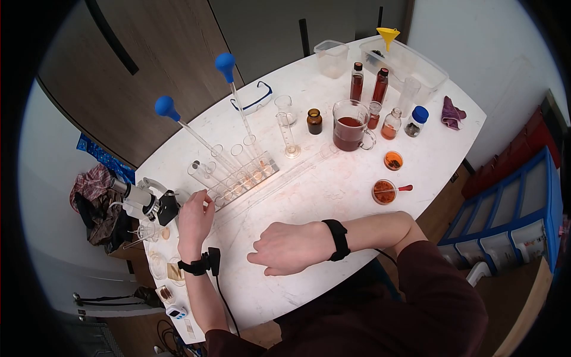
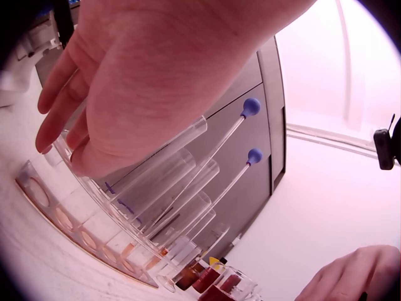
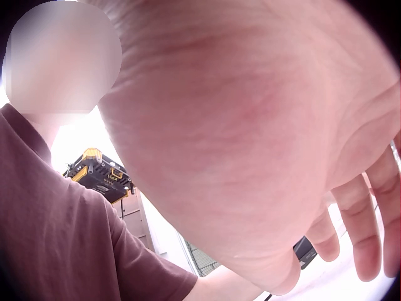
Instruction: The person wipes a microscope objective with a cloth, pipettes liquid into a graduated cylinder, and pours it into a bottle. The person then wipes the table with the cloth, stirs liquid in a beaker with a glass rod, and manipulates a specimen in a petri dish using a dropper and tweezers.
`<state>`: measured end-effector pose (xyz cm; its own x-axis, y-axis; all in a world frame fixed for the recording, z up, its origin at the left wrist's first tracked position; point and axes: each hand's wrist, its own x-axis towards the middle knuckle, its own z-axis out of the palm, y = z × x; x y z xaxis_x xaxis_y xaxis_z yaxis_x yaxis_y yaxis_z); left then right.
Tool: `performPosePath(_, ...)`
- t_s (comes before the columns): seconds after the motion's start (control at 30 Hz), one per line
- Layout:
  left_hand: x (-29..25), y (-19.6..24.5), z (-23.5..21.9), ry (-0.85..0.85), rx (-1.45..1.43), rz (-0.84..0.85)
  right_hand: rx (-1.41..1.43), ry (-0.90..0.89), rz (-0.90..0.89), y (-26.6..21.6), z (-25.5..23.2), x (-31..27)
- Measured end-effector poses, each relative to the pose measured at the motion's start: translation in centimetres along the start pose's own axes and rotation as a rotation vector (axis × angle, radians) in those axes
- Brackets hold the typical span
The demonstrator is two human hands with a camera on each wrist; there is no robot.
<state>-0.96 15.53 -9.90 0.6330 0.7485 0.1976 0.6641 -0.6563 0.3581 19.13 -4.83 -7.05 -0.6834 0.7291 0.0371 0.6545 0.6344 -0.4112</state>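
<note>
In the head view my left hand (image 1: 195, 223) is at the near left end of a clear test tube rack (image 1: 248, 187). The left wrist view shows the thumb and fingers of this hand (image 2: 156, 81) pinching the end of the rack's upper plate (image 2: 100, 195). Several empty-looking glass tubes (image 2: 164, 172) stand in it, and two pipettes with blue bulbs (image 1: 225, 66) lean among them. My right hand (image 1: 291, 247) hovers over the table with nothing in it; its fingers (image 3: 357, 232) hang loosely bent in the right wrist view.
A microscope (image 1: 143, 199) stands left of the rack. Behind are safety glasses (image 1: 256, 106), a measuring cylinder (image 1: 288, 137) and a brown bottle (image 1: 314, 122). To the right are a jug of red liquid (image 1: 348, 134), red-filled bottles (image 1: 380, 87) and two orange dishes (image 1: 384, 193).
</note>
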Motion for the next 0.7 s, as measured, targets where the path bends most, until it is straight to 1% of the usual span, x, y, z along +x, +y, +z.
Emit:
performPosePath(0.17,0.0,0.1,0.0,-0.001,-0.004,-0.002,0.014,0.008,0.003,0.0,0.5,0.1)
performPosePath(0.33,0.0,-0.2,0.2,0.018,0.000,-0.007,0.008,-0.012,0.005,-0.2,0.0,-0.2)
performPosePath(0.4,0.1,0.1,-0.1,-0.016,0.039,-0.004,-0.007,-0.028,-0.036,-0.3,-0.1,0.0)
performPosePath(0.47,-0.2,0.3,-0.4,-0.022,0.089,0.007,-0.022,-0.028,0.007,-0.3,0.1,0.2)
performPosePath(0.5,-0.3,0.0,-0.2,0.002,0.082,0.036,-0.007,-0.057,0.021,-0.4,0.1,0.3)
performPosePath(0.53,-0.4,0.3,-0.4,-0.007,0.092,0.029,-0.015,-0.107,0.040,-0.8,-0.4,0.5)
performPosePath(0.6,-0.7,0.7,-0.5,-0.045,0.160,0.003,-0.025,-0.120,0.024,-1.1,-0.7,0.7)
performPosePath(0.63,-0.8,0.2,-0.1,-0.035,0.163,0.032,-0.039,-0.143,-0.021,-1.3,-0.9,0.9)
performPosePath(0.7,-1.0,0.3,0.0,-0.032,0.174,0.046,-0.027,-0.168,0.040,-1.6,-1.1,1.0)
